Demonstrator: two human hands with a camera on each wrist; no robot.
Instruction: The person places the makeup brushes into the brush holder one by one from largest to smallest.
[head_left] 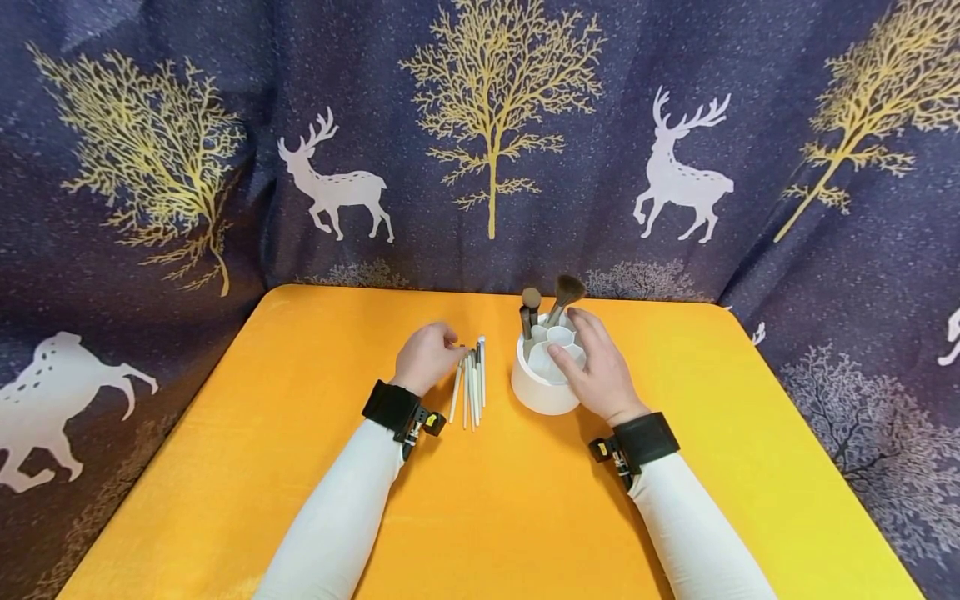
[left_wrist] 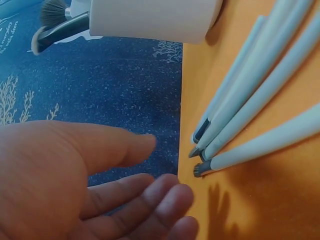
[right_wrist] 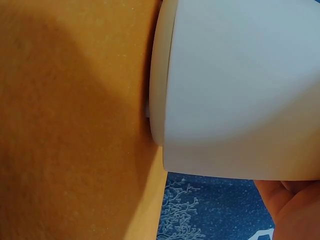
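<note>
booth-like space; hanging cloth (head_left: 412, 200), table (head_left: 502, 508)

thin brushes (head_left: 475, 385) and white holder (head_left: 543, 396) on orange table (head_left: 480, 517)

**Lettering in view, but not one word I can read**

From my end, the only writing I find is a patch of small pale lettering (left_wrist: 11, 36) on the dark blue curtain (left_wrist: 125, 80), seen in the left wrist view, to the left of the white brush holder (left_wrist: 150, 20). It runs sideways and blurs, so I cannot make out its words.

In the head view, a yellow mark sits on each wrist camera, left (head_left: 432, 421) and right (head_left: 602, 450), on the near side of the brush holder; both are too small for me to tell whether they bear text.
</note>
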